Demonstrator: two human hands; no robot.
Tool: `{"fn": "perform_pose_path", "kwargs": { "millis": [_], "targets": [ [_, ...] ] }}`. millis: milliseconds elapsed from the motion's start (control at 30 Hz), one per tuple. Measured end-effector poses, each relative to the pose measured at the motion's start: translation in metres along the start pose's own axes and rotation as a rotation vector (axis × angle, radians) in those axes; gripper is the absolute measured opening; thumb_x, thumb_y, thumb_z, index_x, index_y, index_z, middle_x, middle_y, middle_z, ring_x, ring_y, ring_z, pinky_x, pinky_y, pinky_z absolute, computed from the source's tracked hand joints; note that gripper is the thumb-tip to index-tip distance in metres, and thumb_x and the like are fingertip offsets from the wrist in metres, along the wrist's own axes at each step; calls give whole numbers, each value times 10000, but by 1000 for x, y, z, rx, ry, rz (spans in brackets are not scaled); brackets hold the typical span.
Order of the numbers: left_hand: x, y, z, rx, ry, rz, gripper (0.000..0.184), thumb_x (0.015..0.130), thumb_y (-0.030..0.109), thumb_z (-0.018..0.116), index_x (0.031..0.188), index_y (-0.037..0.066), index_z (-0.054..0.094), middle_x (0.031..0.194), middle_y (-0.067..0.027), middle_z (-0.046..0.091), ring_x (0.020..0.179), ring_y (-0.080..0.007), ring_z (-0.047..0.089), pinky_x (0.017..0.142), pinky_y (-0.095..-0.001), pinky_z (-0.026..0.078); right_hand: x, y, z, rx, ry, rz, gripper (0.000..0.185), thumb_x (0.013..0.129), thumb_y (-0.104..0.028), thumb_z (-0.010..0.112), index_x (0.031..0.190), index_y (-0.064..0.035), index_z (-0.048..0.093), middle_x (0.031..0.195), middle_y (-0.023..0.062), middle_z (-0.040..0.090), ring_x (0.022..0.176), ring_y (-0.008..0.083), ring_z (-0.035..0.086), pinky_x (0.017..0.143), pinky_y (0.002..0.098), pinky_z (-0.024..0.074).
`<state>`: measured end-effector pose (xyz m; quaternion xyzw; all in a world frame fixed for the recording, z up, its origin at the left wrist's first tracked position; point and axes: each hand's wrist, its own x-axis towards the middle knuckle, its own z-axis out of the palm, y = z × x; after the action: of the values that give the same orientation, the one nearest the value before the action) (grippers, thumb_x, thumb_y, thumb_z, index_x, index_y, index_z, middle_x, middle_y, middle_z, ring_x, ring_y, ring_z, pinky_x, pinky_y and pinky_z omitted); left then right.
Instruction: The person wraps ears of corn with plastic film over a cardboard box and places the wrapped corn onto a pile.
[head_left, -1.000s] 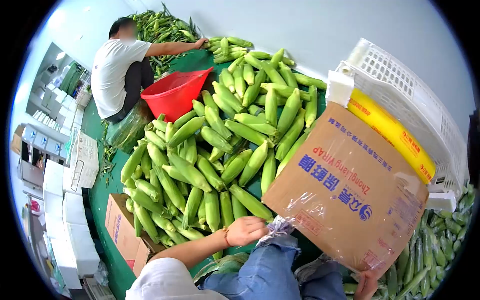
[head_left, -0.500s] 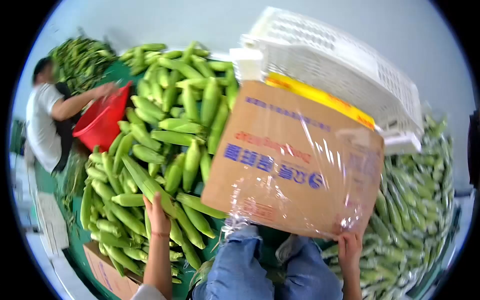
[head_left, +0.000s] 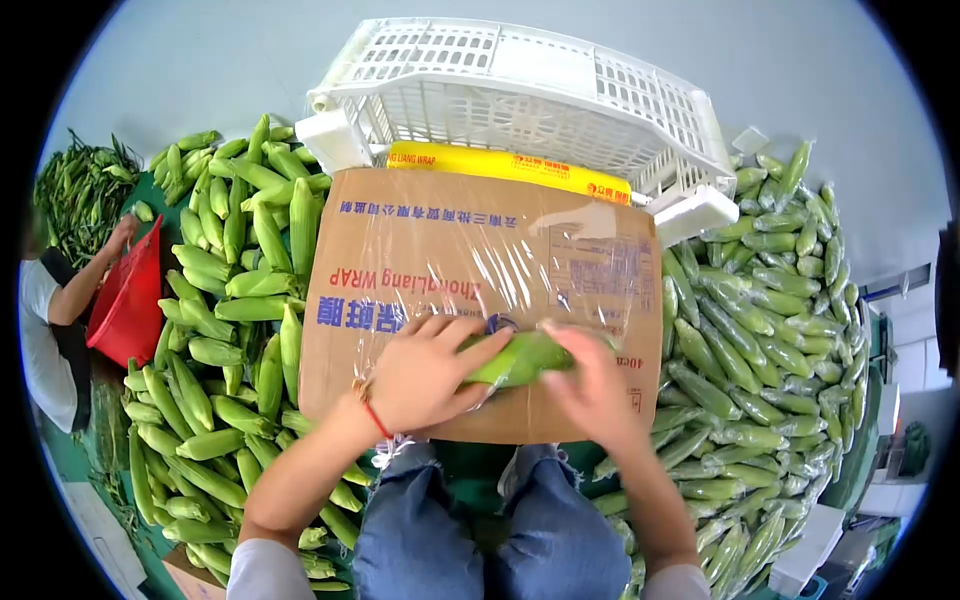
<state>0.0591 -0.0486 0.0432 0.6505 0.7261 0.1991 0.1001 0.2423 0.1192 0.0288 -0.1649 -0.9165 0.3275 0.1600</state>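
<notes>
An ear of corn (head_left: 525,358) in green husk lies crosswise on a cardboard box (head_left: 400,225) covered with clear plastic film (head_left: 490,255). My left hand (head_left: 425,372) is closed around the ear's left end, thumb and fingers bent over it. At the other end, my right hand (head_left: 592,385) is slightly blurred, its fingertips and thumb on either side of the husk. Some film shows beneath the ear; how far it wraps round is hidden by my hands. A yellow wrap roll (head_left: 510,170) lies behind the box's far edge.
A white plastic crate (head_left: 520,75) stands behind the box. Loose unwrapped corn (head_left: 235,285) is heaped on the left, film-wrapped corn (head_left: 745,340) on the right. At far left, a person (head_left: 60,300) has a hand by a red bucket (head_left: 128,295). My knees (head_left: 420,520) are below the box.
My left hand has come from the corn heap onto the box with an ear. My right hand has left the film's near-right edge for the ear. The view has shifted right.
</notes>
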Motion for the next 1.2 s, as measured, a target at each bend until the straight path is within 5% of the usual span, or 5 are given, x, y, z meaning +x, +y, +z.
{"fn": "perform_pose_path", "kwargs": {
  "millis": [333,533,767,900,1200],
  "targets": [
    [-38,-64,-38,-338,496,-456,109,813,44,681,921,29,684,956,-141,675,829,-297,669,768,-375,546,41,27,43,-261,232,-227,206,837,-293,629,893,-95,633,855,38,590,833,246,569,699,390,431],
    [77,-51,10,45,-320,-273,255,843,231,618,967,14,669,813,-217,645,774,-407,617,720,-457,508,46,34,42,-319,165,-174,212,861,-291,606,773,-98,621,767,51,604,673,257,609,529,395,509],
    [-30,40,19,57,-159,-181,758,890,441,565,1440,-31,342,1470,-254,366,1386,-372,347,1120,-542,271,22,-27,12,-253,-584,311,284,894,-340,599,930,-59,602,1016,156,676,796,309,674,616,406,557],
    [40,-49,25,275,141,-222,804,884,396,595,1468,-44,263,1526,-246,268,1414,-348,297,1149,-476,254,21,-6,26,-264,58,-348,528,790,-305,715,1216,-54,530,1332,118,506,1129,304,541,929,473,467],
    [134,-128,0,199,-326,-117,737,766,287,740,1315,-95,432,1430,-249,388,1289,-368,439,1067,-391,396,121,22,46,-402,-200,-417,645,670,-416,788,1138,-55,529,950,95,610,885,271,634,721,429,534]
  ]
}}
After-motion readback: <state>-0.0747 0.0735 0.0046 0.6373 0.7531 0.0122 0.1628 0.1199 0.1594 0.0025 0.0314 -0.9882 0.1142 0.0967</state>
